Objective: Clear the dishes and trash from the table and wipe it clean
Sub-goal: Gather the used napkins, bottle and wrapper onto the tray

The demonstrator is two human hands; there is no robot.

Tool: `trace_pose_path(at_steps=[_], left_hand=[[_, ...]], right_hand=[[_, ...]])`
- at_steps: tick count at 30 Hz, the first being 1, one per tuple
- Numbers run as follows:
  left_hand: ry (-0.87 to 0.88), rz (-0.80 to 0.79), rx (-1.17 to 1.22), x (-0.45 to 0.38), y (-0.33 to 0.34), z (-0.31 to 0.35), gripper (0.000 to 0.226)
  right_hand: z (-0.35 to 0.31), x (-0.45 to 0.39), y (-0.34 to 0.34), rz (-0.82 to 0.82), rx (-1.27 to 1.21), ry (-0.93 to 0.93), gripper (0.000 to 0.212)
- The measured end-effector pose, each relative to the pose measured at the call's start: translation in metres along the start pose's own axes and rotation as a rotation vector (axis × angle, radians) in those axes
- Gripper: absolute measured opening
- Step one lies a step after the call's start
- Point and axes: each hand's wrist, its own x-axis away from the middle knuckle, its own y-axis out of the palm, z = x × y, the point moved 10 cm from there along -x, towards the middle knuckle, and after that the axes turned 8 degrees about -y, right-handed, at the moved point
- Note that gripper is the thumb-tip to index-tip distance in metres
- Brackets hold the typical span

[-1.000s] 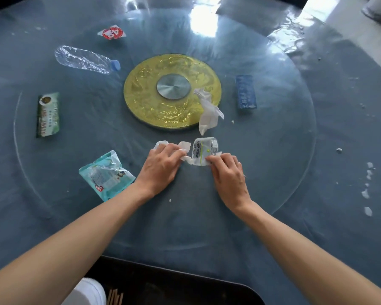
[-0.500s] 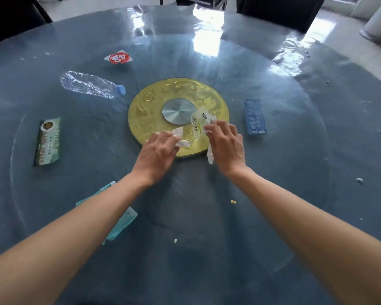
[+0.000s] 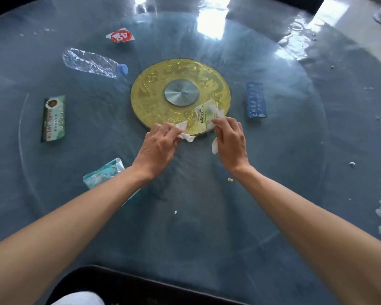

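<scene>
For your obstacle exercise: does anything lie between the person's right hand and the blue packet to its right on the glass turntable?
Nothing visible does. The right hand, already gripping a printed wrapper and tissue, is separated from the blue packet only by bare glass turntable.

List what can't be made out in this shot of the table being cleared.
- Teal packet, head view: its near end is hidden under the left forearm.
- Printed wrapper: part is covered by the right hand; the text is too small to read.
- White object: cut off by the bottom edge.
- Green packet: lettering blurred.
</scene>
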Motion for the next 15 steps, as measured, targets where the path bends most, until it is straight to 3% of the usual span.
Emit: trace_pose_path(at_steps=[3, 7, 15], left_hand=[[0.01, 0.021, 0.059, 0.026, -0.023, 0.023, 0.035], [-0.013, 0.088, 0.136, 0.077, -0.054, 0.052, 0.026], [-0.187, 0.054, 0.297, 0.235, -0.082, 0.087, 0.026]], right_hand=[[-0.019, 0.02, -0.03, 0.04, -0.04, -0.033, 0.022], [-0.054, 0.064, -0.069, 0.086, -0.085, -0.084, 0.019], [-0.131, 0.222, -0.118, 0.009, -0.214, -0.06, 0.017]])
